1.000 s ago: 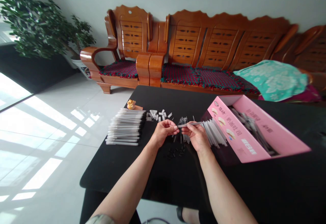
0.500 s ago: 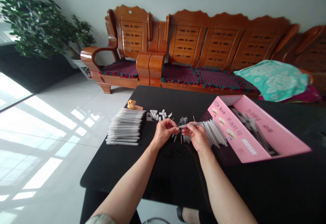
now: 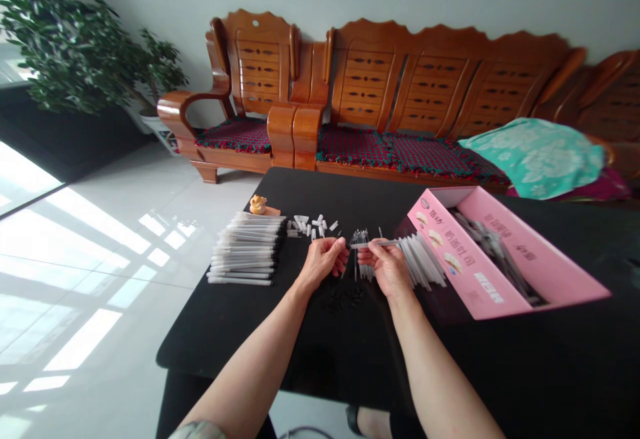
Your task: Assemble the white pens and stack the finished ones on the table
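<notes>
My right hand (image 3: 386,267) is closed on a slim translucent white pen barrel (image 3: 360,246), held level between thumb and fingers. My left hand (image 3: 326,259) is pinched just left of the barrel's end, apart from it; what its fingertips hold, if anything, is too small to make out. Between and behind the hands lies a bunch of thin pen refills (image 3: 361,236) with metal tips. More white barrels (image 3: 423,262) lie side by side by my right hand. Small black parts (image 3: 345,299) are scattered in front of the hands, and short white caps (image 3: 317,226) behind the left one.
Rows of capped white pens (image 3: 245,249) are stacked at the left edge of the black table (image 3: 300,352). A small tan figurine (image 3: 259,204) stands behind them. At right sits an open pink box (image 3: 463,269) with greyish pens inside. A wooden bench (image 3: 370,92) is beyond.
My left hand has drawn back slightly left, away from the end of the pen barrel it was touching. My right hand holds the barrel in nearly the same place.
</notes>
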A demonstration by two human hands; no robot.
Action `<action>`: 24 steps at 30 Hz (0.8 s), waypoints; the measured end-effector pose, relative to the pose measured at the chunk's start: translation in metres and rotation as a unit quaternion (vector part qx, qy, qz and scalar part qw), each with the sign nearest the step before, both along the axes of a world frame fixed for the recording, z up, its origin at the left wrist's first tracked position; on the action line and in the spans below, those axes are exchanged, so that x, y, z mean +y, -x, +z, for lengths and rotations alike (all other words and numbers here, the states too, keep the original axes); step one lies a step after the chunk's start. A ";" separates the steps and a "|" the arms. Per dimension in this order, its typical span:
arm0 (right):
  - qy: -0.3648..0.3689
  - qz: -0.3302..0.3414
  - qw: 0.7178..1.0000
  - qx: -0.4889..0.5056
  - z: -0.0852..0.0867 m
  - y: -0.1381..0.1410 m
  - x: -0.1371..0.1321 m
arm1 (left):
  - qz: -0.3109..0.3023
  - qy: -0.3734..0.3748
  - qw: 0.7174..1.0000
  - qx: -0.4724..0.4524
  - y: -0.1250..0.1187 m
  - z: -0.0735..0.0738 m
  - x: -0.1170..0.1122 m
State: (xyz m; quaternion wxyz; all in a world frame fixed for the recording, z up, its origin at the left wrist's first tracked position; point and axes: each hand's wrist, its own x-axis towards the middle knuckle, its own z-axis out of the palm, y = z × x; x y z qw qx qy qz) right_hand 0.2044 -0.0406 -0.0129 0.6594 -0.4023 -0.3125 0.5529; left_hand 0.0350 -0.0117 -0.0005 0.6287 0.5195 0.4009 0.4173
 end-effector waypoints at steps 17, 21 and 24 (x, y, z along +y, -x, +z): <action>0.004 0.004 1.000 -0.006 0.001 0.001 0.000 | 0.014 -0.033 0.999 0.019 0.001 -0.009 0.004; 0.001 0.009 1.000 -0.008 0.001 0.001 0.000 | 0.002 -0.043 0.999 0.019 0.001 -0.007 0.004; -0.001 0.011 1.000 -0.009 0.000 0.000 0.000 | 0.007 -0.039 0.999 -0.023 0.001 -0.005 0.004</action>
